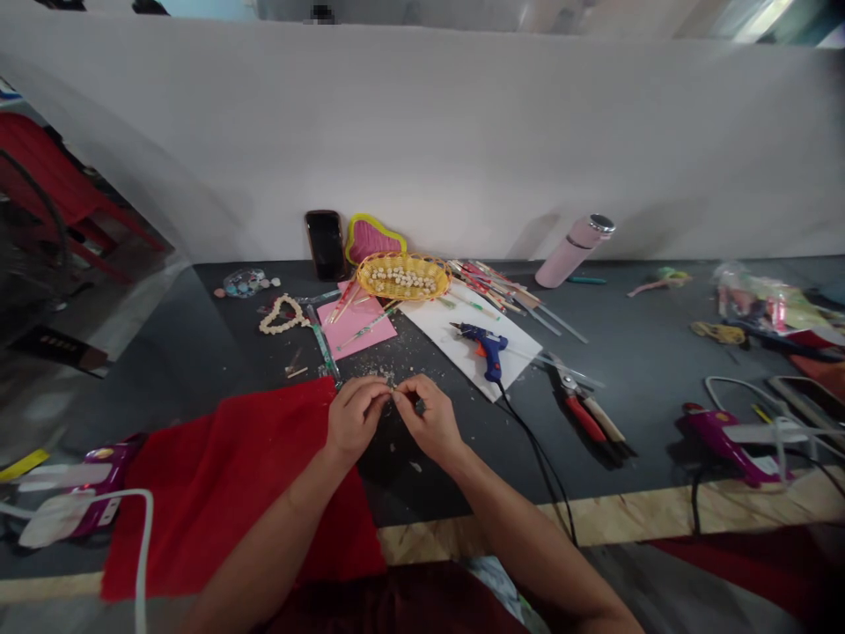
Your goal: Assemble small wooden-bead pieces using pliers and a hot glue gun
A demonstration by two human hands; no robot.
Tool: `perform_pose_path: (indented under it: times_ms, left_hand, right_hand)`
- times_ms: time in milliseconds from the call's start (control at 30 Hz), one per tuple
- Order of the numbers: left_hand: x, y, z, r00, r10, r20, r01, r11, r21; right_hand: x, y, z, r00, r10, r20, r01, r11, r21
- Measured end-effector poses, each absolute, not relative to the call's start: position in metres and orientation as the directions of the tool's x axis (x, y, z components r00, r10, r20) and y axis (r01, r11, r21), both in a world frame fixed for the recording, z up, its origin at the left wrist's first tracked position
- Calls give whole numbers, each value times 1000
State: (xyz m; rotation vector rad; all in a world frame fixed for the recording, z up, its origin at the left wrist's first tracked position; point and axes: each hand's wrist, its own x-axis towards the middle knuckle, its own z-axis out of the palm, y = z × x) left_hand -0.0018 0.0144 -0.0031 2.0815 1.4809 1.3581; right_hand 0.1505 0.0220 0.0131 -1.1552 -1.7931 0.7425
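My left hand (pixel 356 414) and my right hand (pixel 428 416) meet at the fingertips over the dark table. Both are closed in a pinch on a tiny pale piece (pixel 392 390), too small to name. Crumbs (pixel 389 359) lie scattered just beyond my fingers. Past them, a yellow woven basket (pixel 404 277) holds many small pale pieces. A blue glue gun (pixel 487 348) rests on a white sheet (pixel 455 357) to the right. Left of the basket are a pink paper (pixel 353 326) with thin sticks on it and a heart-shaped ring of pale pieces (pixel 283 315).
Red cloth (pixel 244 475) spreads under my left forearm. Red-handled pliers (pixel 581 409) lie at right, near the glue gun's black cord (pixel 538 449). A pink bottle (pixel 574 251) and a phone (pixel 326 245) stand near the grey partition (pixel 429 132). Purple power strips (pixel 732 445) sit at both sides.
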Motion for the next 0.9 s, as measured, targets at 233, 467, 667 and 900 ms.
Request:
perform_pose_path:
  times_ms: [233, 467, 667, 900]
  left_hand:
    - [-2, 13, -3, 65, 830, 553, 615, -470, 633]
    - [-2, 13, -2, 70, 818, 571, 613, -486, 623]
    - [-2, 12, -3, 68, 825, 560, 561, -496, 662]
    - [1, 12, 3, -46, 971, 235, 316, -209, 925]
  right_hand:
    - [151, 21, 10, -162, 949, 272, 290, 309, -906]
    - [152, 23, 5, -257, 933, 254, 250, 318, -915]
    - [153, 23, 1, -238, 942, 237, 211, 289, -934]
    - [156, 22, 7, -234, 924, 302, 267, 360, -894]
